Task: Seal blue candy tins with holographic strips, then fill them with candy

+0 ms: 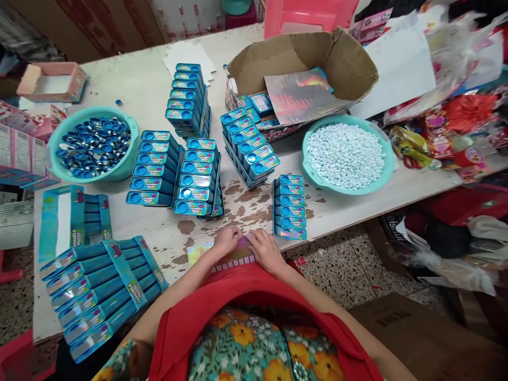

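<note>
At the table's front edge, my left hand [227, 241] is closed in a pinch, with its fingertips over a shiny sheet [234, 261] close to my body. Whatever is in that pinch is too small to make out. My right hand [266, 250] lies on the sheet's right side, fingers stretched and slightly bent. The sheet has a purple sheen between the hands and a row of pale rectangles along its near edge. A yellowish iridescent piece [197, 253] sticks out left of my left wrist. Just beyond my right hand stands a stack of blue caramel boxes [290, 207].
More blue box stacks [196, 177] stand mid-table, with large packs [99, 286] at left. One turquoise basin [135, 132] holds blue-and-silver round pieces; another basin [305, 159] holds pale candies. A cardboard box [349, 58] contains blue boxes and a shiny sheet. Plastic bags [448, 100] crowd the right.
</note>
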`<state>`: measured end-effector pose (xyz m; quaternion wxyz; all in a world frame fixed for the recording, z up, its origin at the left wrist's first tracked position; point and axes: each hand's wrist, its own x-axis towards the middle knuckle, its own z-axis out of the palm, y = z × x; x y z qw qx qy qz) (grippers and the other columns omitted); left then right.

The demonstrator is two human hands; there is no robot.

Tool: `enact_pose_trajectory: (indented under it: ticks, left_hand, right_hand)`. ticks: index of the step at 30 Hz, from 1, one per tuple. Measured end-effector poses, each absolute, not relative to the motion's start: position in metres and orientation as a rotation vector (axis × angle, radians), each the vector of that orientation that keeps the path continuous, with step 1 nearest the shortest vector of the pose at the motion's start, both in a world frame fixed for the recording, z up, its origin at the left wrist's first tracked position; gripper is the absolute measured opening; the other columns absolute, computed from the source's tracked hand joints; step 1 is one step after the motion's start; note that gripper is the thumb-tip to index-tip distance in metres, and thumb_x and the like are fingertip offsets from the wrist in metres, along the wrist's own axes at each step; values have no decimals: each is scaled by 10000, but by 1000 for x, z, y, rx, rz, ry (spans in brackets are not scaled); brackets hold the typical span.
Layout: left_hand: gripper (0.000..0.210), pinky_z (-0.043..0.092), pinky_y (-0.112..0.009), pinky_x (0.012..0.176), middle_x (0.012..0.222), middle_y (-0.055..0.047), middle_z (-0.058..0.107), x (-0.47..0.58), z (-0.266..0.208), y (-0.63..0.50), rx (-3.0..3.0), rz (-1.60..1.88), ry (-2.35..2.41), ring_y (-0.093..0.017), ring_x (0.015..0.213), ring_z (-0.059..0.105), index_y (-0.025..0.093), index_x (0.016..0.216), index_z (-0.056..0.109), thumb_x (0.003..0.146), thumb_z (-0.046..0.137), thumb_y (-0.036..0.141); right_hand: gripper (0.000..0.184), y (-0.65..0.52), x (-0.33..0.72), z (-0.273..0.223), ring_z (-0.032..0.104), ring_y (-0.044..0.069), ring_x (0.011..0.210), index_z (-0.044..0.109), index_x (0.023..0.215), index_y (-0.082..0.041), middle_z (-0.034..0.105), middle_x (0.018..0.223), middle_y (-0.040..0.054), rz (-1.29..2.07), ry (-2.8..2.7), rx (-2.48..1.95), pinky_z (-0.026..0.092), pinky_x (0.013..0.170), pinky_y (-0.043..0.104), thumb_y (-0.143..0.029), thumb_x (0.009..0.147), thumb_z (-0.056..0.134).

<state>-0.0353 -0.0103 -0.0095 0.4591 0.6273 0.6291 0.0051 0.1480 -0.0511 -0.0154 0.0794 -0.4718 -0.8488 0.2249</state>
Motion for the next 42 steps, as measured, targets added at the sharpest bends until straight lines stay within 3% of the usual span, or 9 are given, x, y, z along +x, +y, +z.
enact_pose_trajectory:
  ticks: [5, 8, 12, 18, 21, 24, 29, 37, 42]
  left_hand:
    - [158, 347, -220, 623, 774, -14, 658, -33, -12, -8, 1511, -26, 1585, -148, 714, 559, 184, 765, 636, 808, 492, 230]
    - [143, 345, -224, 615, 760, -10, 656, -32, -18, -7, 1515, -43, 1603, -151, 705, 560, 192, 755, 635, 796, 502, 223]
    - [160, 376, -252, 664, 767, -34, 650, -31, -17, -8, 1539, -69, 1647, -179, 751, 573, 190, 757, 634, 805, 485, 220]
    - [342, 403, -297, 888, 1153, -73, 587, -10, 31, -3, 1569, 400, 1269, -208, 1093, 503, 202, 1134, 554, 845, 509, 379]
    - [269, 445, -248, 729, 876, -37, 643, 12, 48, 3, 1380, 352, 933, -163, 833, 581, 161, 942, 604, 826, 530, 393]
    - [305, 411, -218, 569, 616, 5, 568, 32, 49, 14, 1251, 258, 869, -110, 575, 534, 139, 762, 570, 865, 454, 403]
    - [249, 367, -186, 451, 619, 49, 547, 52, 42, 38, 1258, 257, 866, -80, 445, 494, 178, 1029, 470, 870, 454, 369]
    - [175, 385, -164, 435, 596, 74, 528, 75, 30, 58, 1344, 246, 928, -67, 426, 499, 195, 982, 354, 823, 388, 130]
    - [216, 413, -171, 435, 583, 81, 553, 75, 21, 58, 1111, 285, 896, -84, 431, 543, 208, 985, 321, 836, 478, 204]
  right_hand:
    - [150, -52, 154, -16, 458, 259, 1115, 614, 989, -185, 557, 1245, 100, 658, -2542, -1339, 400, 890, 396, -159, 847, 572]
    - [50, -49, 151, -10, 519, 230, 944, 606, 872, -172, 639, 997, 91, 650, -2532, -1382, 404, 791, 341, -171, 860, 557]
    - [110, -47, 150, 11, 510, 198, 754, 586, 777, -178, 602, 741, 48, 646, -2525, -1422, 370, 691, 306, -156, 870, 532]
    - [85, -40, 170, 65, 529, 170, 775, 554, 768, -190, 599, 770, 20, 919, -1986, -1593, 382, 709, 268, -179, 852, 557]
    - [118, -33, 185, 77, 539, 158, 717, 560, 749, -197, 601, 740, 1, 1017, -1666, -1725, 396, 679, 262, -262, 845, 580]
    - [163, -28, 197, 71, 545, 158, 684, 571, 733, -200, 599, 716, -5, 1032, -1409, -1853, 415, 667, 266, -331, 827, 596]
    - [169, -21, 213, 47, 544, 185, 761, 607, 767, -201, 577, 812, 31, 810, -1288, -1958, 441, 723, 306, -364, 808, 594]
    - [126, -3, 233, 18, 497, 241, 939, 604, 713, -193, 502, 912, 74, 522, -1338, -2036, 413, 890, 403, -289, 793, 597]
    - [198, -1, 238, 1, 527, 214, 854, 558, 812, -191, 521, 911, 61, 540, -1169, -2049, 474, 789, 376, -316, 708, 670]
